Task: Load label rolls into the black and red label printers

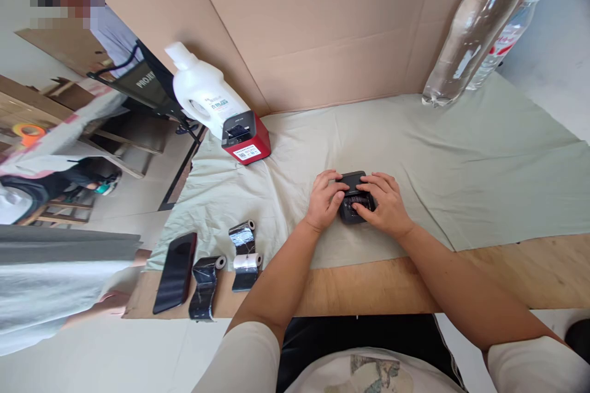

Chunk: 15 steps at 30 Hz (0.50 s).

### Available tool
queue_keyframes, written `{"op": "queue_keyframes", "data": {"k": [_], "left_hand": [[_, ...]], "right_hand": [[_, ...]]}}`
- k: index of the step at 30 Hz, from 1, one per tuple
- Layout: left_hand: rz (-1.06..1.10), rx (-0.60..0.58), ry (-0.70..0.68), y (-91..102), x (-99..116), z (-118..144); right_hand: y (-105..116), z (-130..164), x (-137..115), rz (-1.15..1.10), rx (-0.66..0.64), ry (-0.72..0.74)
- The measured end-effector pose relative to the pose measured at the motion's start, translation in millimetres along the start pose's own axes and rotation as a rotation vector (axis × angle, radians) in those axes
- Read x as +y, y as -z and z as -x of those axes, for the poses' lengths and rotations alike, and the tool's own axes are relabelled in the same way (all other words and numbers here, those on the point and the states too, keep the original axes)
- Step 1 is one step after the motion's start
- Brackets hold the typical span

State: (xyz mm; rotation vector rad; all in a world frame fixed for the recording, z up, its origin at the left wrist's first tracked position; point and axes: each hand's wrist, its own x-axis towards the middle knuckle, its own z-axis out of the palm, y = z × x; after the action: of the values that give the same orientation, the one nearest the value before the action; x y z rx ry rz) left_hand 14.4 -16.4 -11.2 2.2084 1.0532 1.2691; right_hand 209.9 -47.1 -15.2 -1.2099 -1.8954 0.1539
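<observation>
Small black box (353,181), seemingly open; it could skid on the loose cloth (378,141) if the right thumb bears down unevenly, I judge; it lies on the surface (354,288) between both hands, touching each; left hand (324,201) curled around its left side; right hand (386,204) grips its right, thumb over the inside; dark roll (206,279) and phone (175,273) well apart, leftward.

Device (353,180) on cloth (483,166), phone (175,273) L
</observation>
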Motion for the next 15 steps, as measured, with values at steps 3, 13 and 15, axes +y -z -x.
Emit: {"op": "queue_keyframes", "data": {"k": [3,13,15], "left_hand": [[-0.147,-0.038,-0.052,1.7,7.5,-1.7],[-0.246,-0.074,0.008,2.0,15.0,0.6],[-0.205,-0.045,0.002,1.0,10.5,2.5]], "right_hand": [[0.1,2.2,-4.9,0.061,-0.010,-0.013],[0.7,1.8,-27.3,0.248,-0.165,-0.038],[-5.7,3.8,-33.1,0.280,-0.161,-0.066]]}}
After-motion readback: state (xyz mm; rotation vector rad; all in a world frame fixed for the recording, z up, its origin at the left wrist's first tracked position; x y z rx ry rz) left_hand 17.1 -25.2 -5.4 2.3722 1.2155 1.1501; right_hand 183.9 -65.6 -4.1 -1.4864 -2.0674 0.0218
